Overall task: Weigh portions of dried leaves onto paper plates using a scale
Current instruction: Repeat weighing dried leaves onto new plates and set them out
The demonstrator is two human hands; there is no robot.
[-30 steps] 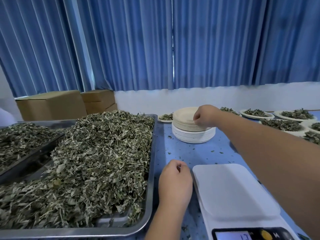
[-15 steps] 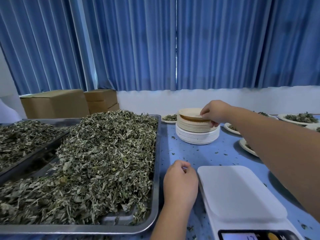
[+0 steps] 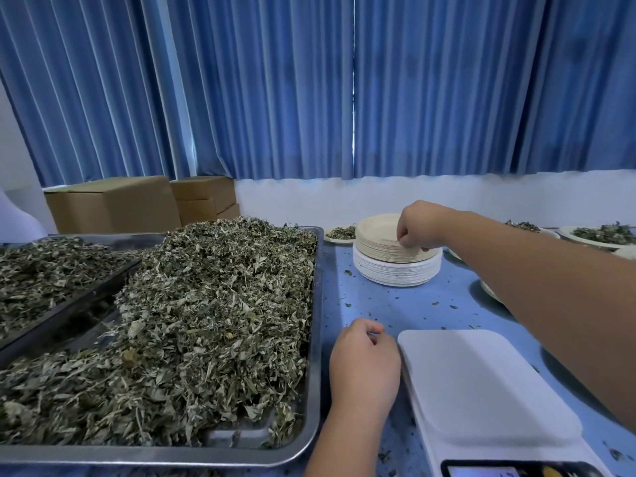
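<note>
In the head view we judge the job well under way but far from done. Filled plates [image 3: 602,234] sit at the upper right of the frame, and another small one lies behind the stack of paper plates [image 3: 395,270]. A deep heap of dried leaves [image 3: 206,321] fills the metal tray [image 3: 311,425] on the left, and the stack is tall. The scale [image 3: 481,390] at the lower right has a bare platform, so we take this as the start of a fresh portion: fetch a plate, set it on the scale, then add leaves. The right hand [image 3: 418,225] reaches across to centre right, its fingers curled over the near rim of the top plate [image 3: 377,227] and pinching its edge. Whether it has caught one plate or several we cannot tell. The left hand [image 3: 364,363] rests idle on the blue table [image 3: 430,304] between tray and scale, fingers loosely curled, with nothing seen in it. The plates are round, so they have no long axis. They lie face up, and the stack stands upright. The scale's long axis runs away from us, tilted toward the upper left, with its display at the bottom edge.
</note>
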